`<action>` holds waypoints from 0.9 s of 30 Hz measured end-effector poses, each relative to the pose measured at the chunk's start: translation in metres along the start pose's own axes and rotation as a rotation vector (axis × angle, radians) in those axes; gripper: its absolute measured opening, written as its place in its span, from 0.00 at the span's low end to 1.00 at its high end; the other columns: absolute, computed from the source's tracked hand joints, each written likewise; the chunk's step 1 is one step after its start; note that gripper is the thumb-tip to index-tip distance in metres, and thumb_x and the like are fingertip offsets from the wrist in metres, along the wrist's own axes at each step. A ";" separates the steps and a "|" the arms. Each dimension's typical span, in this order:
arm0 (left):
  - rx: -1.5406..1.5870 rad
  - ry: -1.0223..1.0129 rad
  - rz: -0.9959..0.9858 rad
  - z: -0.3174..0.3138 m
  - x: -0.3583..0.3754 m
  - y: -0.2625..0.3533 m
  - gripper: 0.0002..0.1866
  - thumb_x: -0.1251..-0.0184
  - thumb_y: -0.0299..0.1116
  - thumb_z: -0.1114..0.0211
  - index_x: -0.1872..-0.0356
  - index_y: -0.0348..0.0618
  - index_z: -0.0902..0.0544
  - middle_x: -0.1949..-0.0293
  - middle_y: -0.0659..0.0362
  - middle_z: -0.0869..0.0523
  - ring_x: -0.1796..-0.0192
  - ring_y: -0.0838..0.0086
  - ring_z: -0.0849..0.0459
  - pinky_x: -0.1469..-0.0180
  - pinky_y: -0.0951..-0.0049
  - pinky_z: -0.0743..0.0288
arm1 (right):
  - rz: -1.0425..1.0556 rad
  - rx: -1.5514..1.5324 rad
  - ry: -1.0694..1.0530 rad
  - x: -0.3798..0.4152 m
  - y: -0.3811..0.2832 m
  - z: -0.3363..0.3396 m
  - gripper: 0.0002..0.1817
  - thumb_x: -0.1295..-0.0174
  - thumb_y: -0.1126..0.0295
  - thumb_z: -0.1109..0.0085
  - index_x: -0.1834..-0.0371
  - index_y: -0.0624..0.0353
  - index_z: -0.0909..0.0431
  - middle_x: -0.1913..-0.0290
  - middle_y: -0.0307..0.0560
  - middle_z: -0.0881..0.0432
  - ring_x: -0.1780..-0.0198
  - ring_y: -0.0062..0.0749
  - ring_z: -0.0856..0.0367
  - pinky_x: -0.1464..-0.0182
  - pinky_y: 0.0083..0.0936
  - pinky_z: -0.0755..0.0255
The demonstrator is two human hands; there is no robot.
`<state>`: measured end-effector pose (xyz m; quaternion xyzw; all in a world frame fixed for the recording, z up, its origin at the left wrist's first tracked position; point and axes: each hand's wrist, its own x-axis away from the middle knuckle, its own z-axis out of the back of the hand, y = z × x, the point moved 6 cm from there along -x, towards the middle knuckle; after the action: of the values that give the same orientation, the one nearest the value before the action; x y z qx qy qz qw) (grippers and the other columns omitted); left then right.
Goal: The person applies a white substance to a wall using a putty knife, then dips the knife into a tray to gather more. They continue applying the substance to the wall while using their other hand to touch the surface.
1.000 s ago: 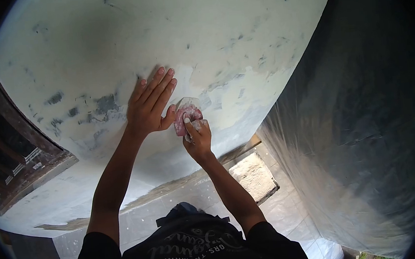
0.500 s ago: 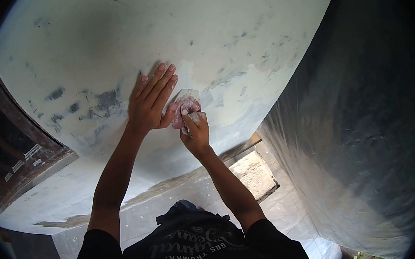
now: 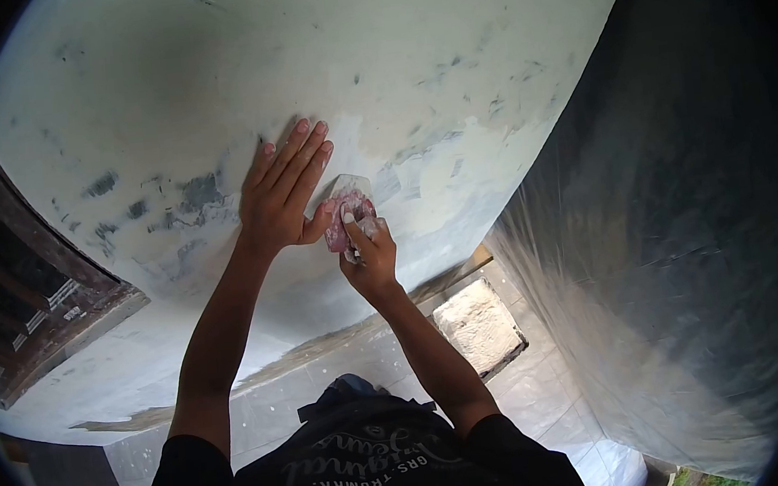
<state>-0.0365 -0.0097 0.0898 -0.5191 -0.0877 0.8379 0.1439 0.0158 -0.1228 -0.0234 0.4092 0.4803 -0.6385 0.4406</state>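
My left hand (image 3: 281, 192) lies flat on the pale wall (image 3: 317, 55), its fingers stretched upward and slightly apart. Just right of it, my right hand (image 3: 370, 256) grips a putty knife (image 3: 338, 212) with a worn, pinkish-red body caked in white filler. The tool's pale upper edge rests against the wall close to my left thumb. Part of the tool is hidden behind my right fingers. Around both hands the wall shows grey smudges and patches of whiter filler.
A dark wooden window frame (image 3: 62, 309) stands at the left. Translucent plastic sheeting (image 3: 662, 293) hangs along the right. Below, a block-shaped container topped with white material (image 3: 479, 323) sits on the tiled floor (image 3: 550, 395), beside the wall's base.
My right hand and the tool have slid slightly down along the wall. The left hand stays in nearly the same place, and the view has shifted a little.
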 end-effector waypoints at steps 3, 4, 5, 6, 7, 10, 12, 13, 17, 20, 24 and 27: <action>-0.012 -0.004 -0.009 -0.001 -0.001 -0.001 0.26 0.34 0.44 0.55 0.42 0.38 0.22 0.37 0.56 0.22 0.30 0.67 0.31 0.24 0.60 0.59 | 0.014 -0.079 0.087 -0.005 -0.001 0.021 0.30 0.62 0.88 0.38 0.48 0.65 0.22 0.65 0.54 0.20 0.66 0.49 0.22 0.66 0.32 0.26; -0.018 -0.007 -0.009 -0.001 -0.001 0.000 0.27 0.34 0.44 0.55 0.42 0.38 0.22 0.37 0.56 0.22 0.30 0.67 0.31 0.24 0.60 0.59 | 0.053 -0.044 0.158 -0.019 0.004 0.030 0.30 0.63 0.88 0.38 0.48 0.66 0.22 0.66 0.52 0.20 0.68 0.47 0.23 0.68 0.32 0.28; -0.014 -0.008 -0.012 -0.001 0.000 0.000 0.27 0.34 0.44 0.55 0.42 0.38 0.22 0.37 0.56 0.22 0.30 0.67 0.31 0.24 0.60 0.59 | 0.094 -0.007 0.228 -0.033 0.012 0.038 0.30 0.63 0.88 0.38 0.48 0.66 0.22 0.67 0.51 0.21 0.69 0.46 0.24 0.69 0.32 0.29; -0.017 -0.009 -0.013 -0.001 0.000 0.000 0.27 0.34 0.44 0.55 0.42 0.39 0.22 0.37 0.56 0.23 0.30 0.67 0.31 0.24 0.60 0.59 | 0.073 0.032 0.240 -0.045 0.021 0.041 0.30 0.63 0.88 0.38 0.49 0.67 0.22 0.68 0.51 0.22 0.70 0.45 0.25 0.70 0.32 0.30; -0.023 -0.008 -0.014 -0.001 -0.002 0.000 0.27 0.34 0.44 0.55 0.42 0.39 0.22 0.37 0.56 0.23 0.30 0.67 0.31 0.24 0.60 0.59 | 0.054 0.069 0.252 -0.058 0.029 0.042 0.30 0.63 0.88 0.38 0.49 0.67 0.22 0.70 0.50 0.23 0.72 0.45 0.27 0.71 0.33 0.31; -0.028 -0.019 -0.009 -0.001 -0.002 0.000 0.26 0.34 0.44 0.55 0.42 0.39 0.22 0.37 0.56 0.22 0.30 0.67 0.31 0.24 0.60 0.60 | 0.049 0.091 0.176 -0.062 0.038 0.025 0.31 0.62 0.88 0.38 0.47 0.65 0.23 0.66 0.52 0.22 0.69 0.48 0.27 0.68 0.36 0.30; -0.024 -0.019 -0.011 -0.001 -0.001 0.000 0.26 0.34 0.43 0.55 0.42 0.39 0.22 0.37 0.56 0.22 0.30 0.67 0.31 0.24 0.60 0.60 | 0.014 0.059 0.125 -0.041 0.039 0.009 0.33 0.62 0.87 0.38 0.45 0.63 0.24 0.62 0.53 0.22 0.66 0.50 0.27 0.63 0.38 0.30; -0.020 -0.019 -0.010 -0.001 -0.001 0.000 0.26 0.34 0.43 0.55 0.42 0.38 0.22 0.37 0.56 0.22 0.30 0.67 0.31 0.24 0.60 0.60 | 0.015 0.044 0.078 -0.025 0.035 0.002 0.33 0.63 0.87 0.37 0.44 0.62 0.24 0.63 0.53 0.22 0.66 0.50 0.27 0.63 0.38 0.30; -0.023 -0.016 -0.010 -0.002 -0.002 0.000 0.26 0.34 0.43 0.54 0.42 0.38 0.22 0.37 0.56 0.23 0.30 0.67 0.31 0.24 0.60 0.60 | -0.055 -0.063 -0.013 0.031 0.012 0.001 0.32 0.63 0.88 0.38 0.46 0.64 0.22 0.67 0.52 0.22 0.69 0.47 0.26 0.67 0.33 0.29; -0.020 -0.016 -0.013 -0.002 -0.001 0.000 0.26 0.34 0.43 0.54 0.42 0.39 0.22 0.36 0.56 0.23 0.29 0.67 0.31 0.24 0.60 0.60 | 0.010 -0.067 0.149 -0.005 0.012 0.024 0.31 0.63 0.88 0.39 0.47 0.65 0.22 0.69 0.52 0.22 0.71 0.47 0.26 0.70 0.31 0.29; -0.031 -0.021 -0.013 -0.002 -0.002 0.001 0.27 0.35 0.43 0.54 0.41 0.39 0.23 0.36 0.56 0.23 0.29 0.67 0.32 0.24 0.60 0.60 | -0.016 0.118 0.240 -0.063 0.047 0.035 0.33 0.65 0.86 0.38 0.46 0.66 0.24 0.69 0.50 0.24 0.68 0.46 0.29 0.64 0.38 0.33; -0.033 -0.029 -0.006 -0.001 -0.002 0.000 0.26 0.35 0.43 0.54 0.41 0.39 0.23 0.36 0.56 0.23 0.29 0.67 0.32 0.24 0.60 0.60 | -0.072 0.203 0.160 -0.060 0.056 0.014 0.29 0.60 0.88 0.39 0.48 0.67 0.24 0.69 0.51 0.25 0.69 0.45 0.31 0.68 0.38 0.36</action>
<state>-0.0347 -0.0104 0.0907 -0.5092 -0.1052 0.8432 0.1364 0.0844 -0.1344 0.0221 0.4838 0.4614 -0.6645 0.3339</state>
